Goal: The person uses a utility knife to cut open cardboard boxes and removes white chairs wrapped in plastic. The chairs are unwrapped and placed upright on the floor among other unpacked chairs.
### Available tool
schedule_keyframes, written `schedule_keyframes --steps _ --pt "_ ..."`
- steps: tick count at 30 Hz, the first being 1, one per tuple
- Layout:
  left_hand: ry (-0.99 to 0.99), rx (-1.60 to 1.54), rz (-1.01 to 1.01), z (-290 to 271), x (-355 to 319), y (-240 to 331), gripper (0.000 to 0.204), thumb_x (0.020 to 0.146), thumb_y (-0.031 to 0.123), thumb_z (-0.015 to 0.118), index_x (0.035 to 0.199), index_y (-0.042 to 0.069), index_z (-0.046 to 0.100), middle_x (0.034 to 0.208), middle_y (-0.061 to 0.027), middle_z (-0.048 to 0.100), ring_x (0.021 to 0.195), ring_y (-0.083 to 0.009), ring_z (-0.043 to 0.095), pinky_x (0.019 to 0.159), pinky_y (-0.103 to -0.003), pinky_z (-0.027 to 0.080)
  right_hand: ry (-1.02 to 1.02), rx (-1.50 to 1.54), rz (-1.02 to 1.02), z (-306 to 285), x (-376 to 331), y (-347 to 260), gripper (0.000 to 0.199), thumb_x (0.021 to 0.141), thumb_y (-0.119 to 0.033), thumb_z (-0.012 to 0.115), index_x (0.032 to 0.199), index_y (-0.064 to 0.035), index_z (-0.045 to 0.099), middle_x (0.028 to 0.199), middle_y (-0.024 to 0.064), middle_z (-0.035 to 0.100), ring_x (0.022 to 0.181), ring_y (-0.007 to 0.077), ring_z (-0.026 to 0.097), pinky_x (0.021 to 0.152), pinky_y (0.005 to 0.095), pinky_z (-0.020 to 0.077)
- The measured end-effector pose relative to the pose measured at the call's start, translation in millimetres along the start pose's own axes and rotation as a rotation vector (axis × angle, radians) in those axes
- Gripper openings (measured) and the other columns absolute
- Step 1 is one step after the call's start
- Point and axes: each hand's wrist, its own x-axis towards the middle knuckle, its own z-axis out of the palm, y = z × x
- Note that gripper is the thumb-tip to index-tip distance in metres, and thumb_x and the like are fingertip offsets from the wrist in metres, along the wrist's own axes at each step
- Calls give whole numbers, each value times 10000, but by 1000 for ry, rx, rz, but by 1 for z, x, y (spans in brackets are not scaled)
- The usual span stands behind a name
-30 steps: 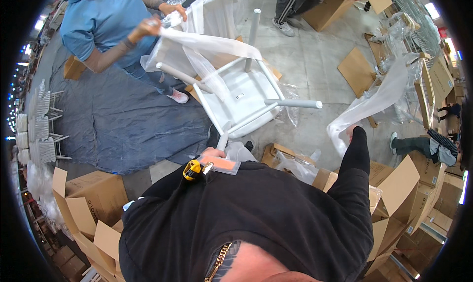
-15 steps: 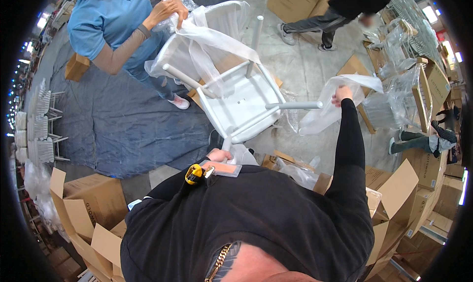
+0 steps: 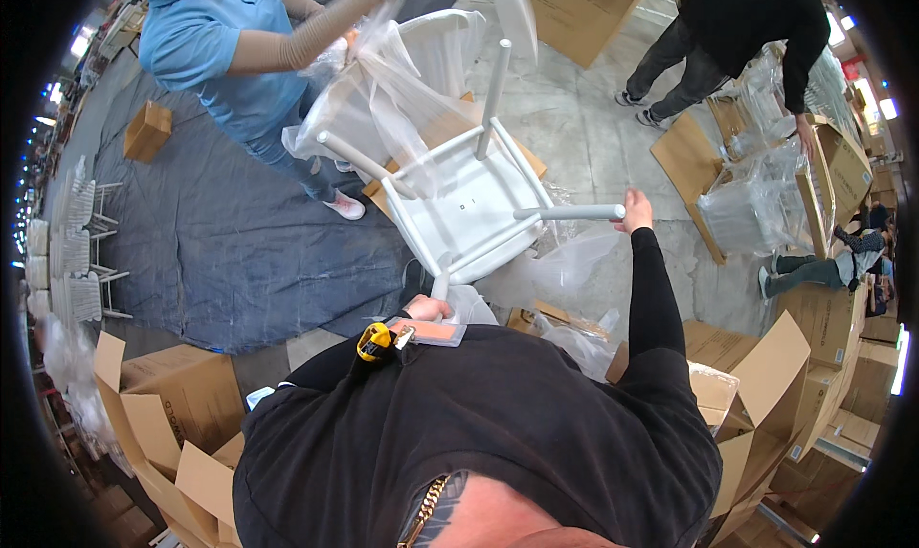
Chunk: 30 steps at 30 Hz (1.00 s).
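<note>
Gripping a chair (image 3: 469, 203) leg, the right hand (image 3: 636, 209) steadied it; the left hand (image 3: 428, 308) probably clasped the near leg while a co-worker (image 3: 239, 50) stripped the wrap (image 3: 383, 98).

A grey concrete floor (image 3: 593, 136) carries a dark blue-grey sheet (image 3: 230, 251) spread toward its left edge, with a small cardboard box (image 3: 146, 131) on it. Flattened cardboard (image 3: 691, 165) lies rightward; opened cartons (image 3: 172, 404) seem to crowd the near edge.

Brown cardboard boxes (image 3: 163, 404) gape open lower left, more open cartons (image 3: 766, 395) stack right, a small closed box (image 3: 146, 132) sits on the grey sheet, a tall carton (image 3: 584, 7) stands up top.
</note>
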Motion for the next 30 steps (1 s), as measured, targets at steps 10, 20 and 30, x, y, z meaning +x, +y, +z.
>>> schedule_keyframes --steps 10,20,30 --pt "-100 -56 83 -7 -3 -5 449 740 301 696 1000 -64 687 1049 -152 662 890 -225 637 772 -327 490 617 -629 -605 62 -44 -20 538 803 -275 667 1287 -91 520 1202 143 556 1199 322 483 1031 512 350" --pt "-15 -292 65 -89 41 6 600 896 395 547 1337 1 446 1318 -222 514 1226 -355 492 965 -520 407 164 -539 -583 182 16 -12 531 763 -248 674 1232 -33 547 1096 223 623 1058 369 584 918 433 457" --pt "272 -681 360 -30 153 16 564 880 251 624 1319 -33 413 1275 -154 533 1158 -233 497 989 -360 373 -146 -761 -287 238 125 -4 644 762 -347 656 1255 38 503 1134 275 621 1090 365 603 919 415 482"
